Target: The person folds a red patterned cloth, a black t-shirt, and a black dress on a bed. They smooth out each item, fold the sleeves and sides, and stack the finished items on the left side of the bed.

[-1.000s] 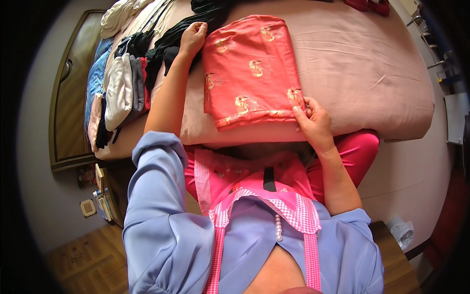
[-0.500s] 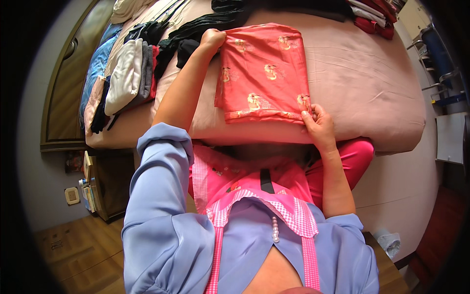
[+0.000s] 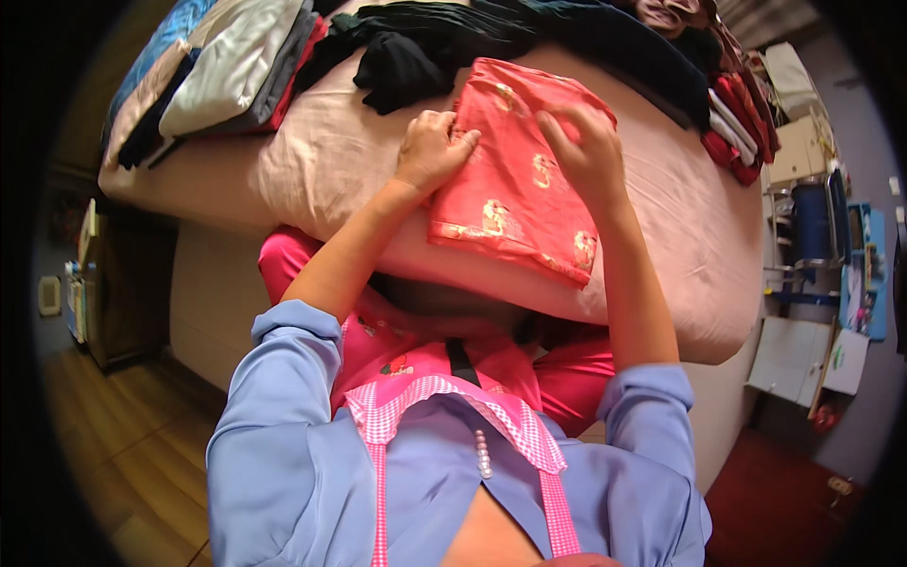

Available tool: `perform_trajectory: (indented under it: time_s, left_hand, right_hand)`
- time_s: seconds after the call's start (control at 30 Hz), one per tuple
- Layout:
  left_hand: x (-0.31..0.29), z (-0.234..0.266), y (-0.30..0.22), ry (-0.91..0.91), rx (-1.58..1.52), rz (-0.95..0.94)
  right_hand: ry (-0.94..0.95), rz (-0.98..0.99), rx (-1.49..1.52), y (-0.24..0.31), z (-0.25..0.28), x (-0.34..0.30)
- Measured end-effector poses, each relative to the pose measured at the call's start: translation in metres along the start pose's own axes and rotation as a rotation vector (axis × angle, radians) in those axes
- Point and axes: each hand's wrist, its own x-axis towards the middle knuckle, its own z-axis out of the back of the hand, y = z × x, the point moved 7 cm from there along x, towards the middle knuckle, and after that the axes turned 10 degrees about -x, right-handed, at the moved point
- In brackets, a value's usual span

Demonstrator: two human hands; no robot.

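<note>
The folded red cloth with gold motifs [image 3: 518, 175] lies near your edge of the bed [image 3: 321, 180], on the pink sheet, slightly askew, with a band of gold pattern along the side nearest you. Your left hand [image 3: 436, 151] is at the cloth's left edge, thumb reaching over the fabric and set apart from the bent fingers; whether they pinch the edge you cannot tell from this view. Your right hand [image 3: 588, 156] is over the cloth's far right part, palm down, with the thumb spread from the curled fingers; their tips are partly hidden, so you cannot tell whether they grip or only press.

Just beyond the cloth's far left corner sits a crumpled black garment [image 3: 404, 76], and behind that a dark green pleated garment [image 3: 444, 24]. A dark navy garment [image 3: 628, 61] stretches across the bed beyond the cloth to its right. Well left of the cloth is a row of folded clothes, among them a white garment [image 3: 227, 90], with shiny blue fabric [image 3: 151, 52] farther left. To the cloth's far right is a pile of red and white folded clothes [image 3: 742, 128]. On the near side of the cloth are your pink apron [image 3: 416, 364] and bright pink trousers [image 3: 576, 378].
</note>
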Motion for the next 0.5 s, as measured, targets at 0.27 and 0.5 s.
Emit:
perform_trajectory:
  time_s: [0.27, 0.5]
  left_hand:
    - [-0.017, 0.004, 0.015, -0.13, -0.345, 0.021]
    - [-0.022, 0.002, 0.016, -0.081, -0.429, 0.076]
  right_hand:
    - [0.682, -0.349, -0.225, -0.075, -0.174, 0.114]
    - [0.418, -0.597, 0.239, -0.085, -0.171, 0.11]
